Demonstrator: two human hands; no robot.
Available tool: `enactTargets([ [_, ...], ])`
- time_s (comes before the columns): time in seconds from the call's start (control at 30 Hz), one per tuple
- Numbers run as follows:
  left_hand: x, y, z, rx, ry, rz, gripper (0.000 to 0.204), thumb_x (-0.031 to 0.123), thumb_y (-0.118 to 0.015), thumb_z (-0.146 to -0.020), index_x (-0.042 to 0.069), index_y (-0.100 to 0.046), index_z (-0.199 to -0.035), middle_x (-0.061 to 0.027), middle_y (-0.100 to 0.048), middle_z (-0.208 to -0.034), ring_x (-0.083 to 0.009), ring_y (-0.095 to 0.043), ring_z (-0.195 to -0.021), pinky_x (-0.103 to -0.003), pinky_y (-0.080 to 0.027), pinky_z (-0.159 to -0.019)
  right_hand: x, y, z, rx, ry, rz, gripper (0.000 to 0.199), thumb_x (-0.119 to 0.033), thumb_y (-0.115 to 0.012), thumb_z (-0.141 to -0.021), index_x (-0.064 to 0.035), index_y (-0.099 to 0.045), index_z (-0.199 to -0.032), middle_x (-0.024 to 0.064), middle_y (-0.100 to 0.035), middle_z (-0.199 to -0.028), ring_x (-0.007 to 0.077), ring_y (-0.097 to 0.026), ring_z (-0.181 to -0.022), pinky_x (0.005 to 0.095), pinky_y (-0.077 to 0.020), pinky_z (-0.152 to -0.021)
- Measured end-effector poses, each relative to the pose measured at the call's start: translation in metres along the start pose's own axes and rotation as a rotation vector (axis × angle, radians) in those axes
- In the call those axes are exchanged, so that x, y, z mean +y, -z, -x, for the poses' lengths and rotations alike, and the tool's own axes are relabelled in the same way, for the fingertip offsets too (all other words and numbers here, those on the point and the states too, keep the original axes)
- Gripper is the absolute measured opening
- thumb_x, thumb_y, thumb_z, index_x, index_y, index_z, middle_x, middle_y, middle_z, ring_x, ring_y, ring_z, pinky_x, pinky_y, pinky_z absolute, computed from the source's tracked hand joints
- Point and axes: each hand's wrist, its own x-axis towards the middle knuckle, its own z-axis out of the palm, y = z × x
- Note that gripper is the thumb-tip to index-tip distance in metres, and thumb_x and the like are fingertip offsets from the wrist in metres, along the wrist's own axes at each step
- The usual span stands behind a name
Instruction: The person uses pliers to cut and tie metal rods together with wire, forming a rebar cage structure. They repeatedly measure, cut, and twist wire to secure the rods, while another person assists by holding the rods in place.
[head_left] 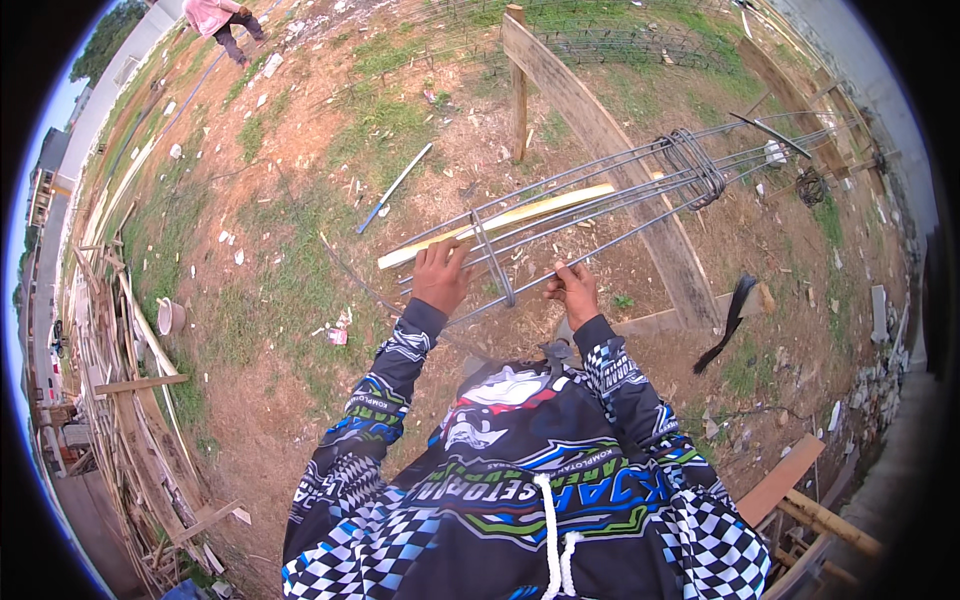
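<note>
A long cage of grey steel bars (600, 203) runs from in front of me toward the far right. One rectangular stirrup (490, 258) stands around the bars near their close end, between my hands. My left hand (441, 276) is curled over the bar ends, left of this stirrup; its fingertips are partly hidden. With thumb and fingers, my right hand (573, 292) pinches the nearest bar, just right of the stirrup. A bundle of several stirrups (690, 168) hangs together farther along. A pale wooden strip (520, 222) lies lengthwise among the bars.
A wooden plank (630, 170) on a post (518, 90) crosses under the cage. Black tie wires (727, 325) lie at right. A blue-ended rod (394, 188) lies on the ground beyond. Timber (130, 400) and a bucket (171, 316) are left. A person (222, 25) stands far left.
</note>
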Motion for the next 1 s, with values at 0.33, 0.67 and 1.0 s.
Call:
enactTargets([
  [0.33, 0.004, -0.021, -0.022, -0.151, 0.233, 0.074, 0.054, 0.033, -0.078, -0.071, 0.007, -0.060, -0.115, -0.0154, -0.064, -0.101, -0.0348, -0.062, -0.093, -0.043, -0.049, -0.077, 0.001, -0.003, -0.003, -0.004, -0.024, 0.044, 0.021, -0.022, -0.063, -0.092, -0.0035, -0.056, -0.101, 0.0099, -0.067, -0.086, 0.0116, -0.063, -0.065, 0.0269, -0.0569, -0.055],
  [0.67, -0.006, -0.019, -0.033, -0.402, 0.173, 0.188, 0.043, 0.031, -0.070, -0.082, 0.004, -0.056, -0.112, -0.0217, -0.066, -0.091, -0.0425, -0.062, -0.084, -0.049, -0.049, -0.073, -0.076, 0.027, -0.020, 0.402, 0.421, 1.113, 0.023, -0.026, -0.069, -0.084, -0.0036, -0.064, -0.085, 0.0076, -0.065, -0.069, 0.0284, -0.061, -0.060, 0.0392, -0.0489, -0.057],
  [1.0, -0.014, -0.006, -0.033, -0.515, 0.143, 0.214, 0.040, 0.032, -0.057, -0.091, 0.009, -0.055, -0.124, -0.0216, -0.065, -0.101, -0.0424, -0.062, -0.085, -0.051, -0.049, -0.073, -0.250, 0.140, -0.207, -0.262, 0.477, 2.161, 0.078, -0.013, -0.081, -0.062, -0.0136, -0.048, -0.132, 0.0064, -0.050, -0.135, 0.0270, -0.045, -0.127, 0.0430, -0.0333, -0.108],
])
